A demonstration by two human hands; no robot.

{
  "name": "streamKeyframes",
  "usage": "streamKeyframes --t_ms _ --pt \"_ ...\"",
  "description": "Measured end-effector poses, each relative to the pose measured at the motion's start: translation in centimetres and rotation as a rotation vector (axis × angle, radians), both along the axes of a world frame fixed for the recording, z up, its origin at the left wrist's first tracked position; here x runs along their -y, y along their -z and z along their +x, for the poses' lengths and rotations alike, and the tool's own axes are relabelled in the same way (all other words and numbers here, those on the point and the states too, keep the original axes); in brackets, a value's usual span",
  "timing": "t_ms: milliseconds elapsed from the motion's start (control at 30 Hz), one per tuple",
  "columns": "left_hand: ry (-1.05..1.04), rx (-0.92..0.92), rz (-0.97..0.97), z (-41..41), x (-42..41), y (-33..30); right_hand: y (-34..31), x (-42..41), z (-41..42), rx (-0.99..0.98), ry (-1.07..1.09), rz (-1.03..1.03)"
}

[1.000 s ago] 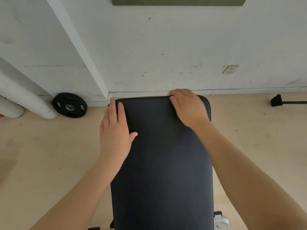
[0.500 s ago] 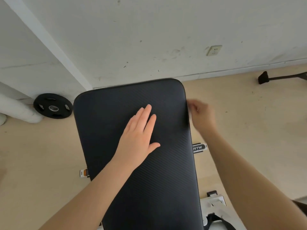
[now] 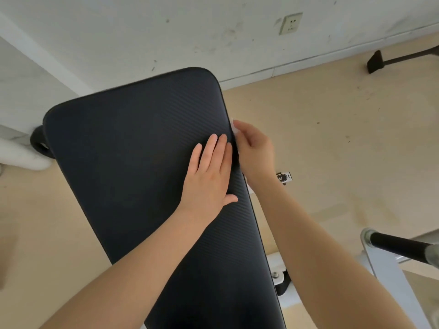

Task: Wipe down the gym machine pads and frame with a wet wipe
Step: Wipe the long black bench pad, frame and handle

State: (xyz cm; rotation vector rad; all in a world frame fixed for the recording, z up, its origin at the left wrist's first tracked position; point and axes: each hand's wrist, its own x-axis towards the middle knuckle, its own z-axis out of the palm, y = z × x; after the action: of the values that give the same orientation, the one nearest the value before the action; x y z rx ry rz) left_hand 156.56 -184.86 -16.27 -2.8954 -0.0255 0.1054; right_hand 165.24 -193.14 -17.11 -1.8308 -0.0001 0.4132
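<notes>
Left hand [image 3: 209, 176] lying flat, fingers spread open, near bench pad's [image 3: 133, 162] right edge; right hand [image 3: 255, 150] pressing white wet wipe [image 3: 235, 129], fingers gripping it, against that edge

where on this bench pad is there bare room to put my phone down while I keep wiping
The bench pad is bare across its whole left half and far end, between the left hand and the pad's left edge. It is crowded along the right edge, where the right hand presses the wet wipe beside the left fingertips.
</notes>
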Motion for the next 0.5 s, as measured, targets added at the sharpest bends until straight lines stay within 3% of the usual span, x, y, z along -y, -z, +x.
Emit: streamKeyframes --t_ms 133,233,333,500 --pt "-0.015 0.0 -0.029 0.1 0.2 0.8 2.4 5.3 -4.4 0.052 -0.152 -0.157" --pt "-0.031 -0.003 0.057 0.2 0.6 1.0 5.8 10.2 -9.9 -0.198 -0.193 -0.247" --pt "-0.038 0.003 0.152 0.0 1.1 1.1 7.2 11.1 -11.2 -0.355 -0.101 -0.163" --pt "-0.065 -0.006 0.122 -0.6 1.6 1.0 3.6 6.5 -6.2 -0.19 0.033 0.071"
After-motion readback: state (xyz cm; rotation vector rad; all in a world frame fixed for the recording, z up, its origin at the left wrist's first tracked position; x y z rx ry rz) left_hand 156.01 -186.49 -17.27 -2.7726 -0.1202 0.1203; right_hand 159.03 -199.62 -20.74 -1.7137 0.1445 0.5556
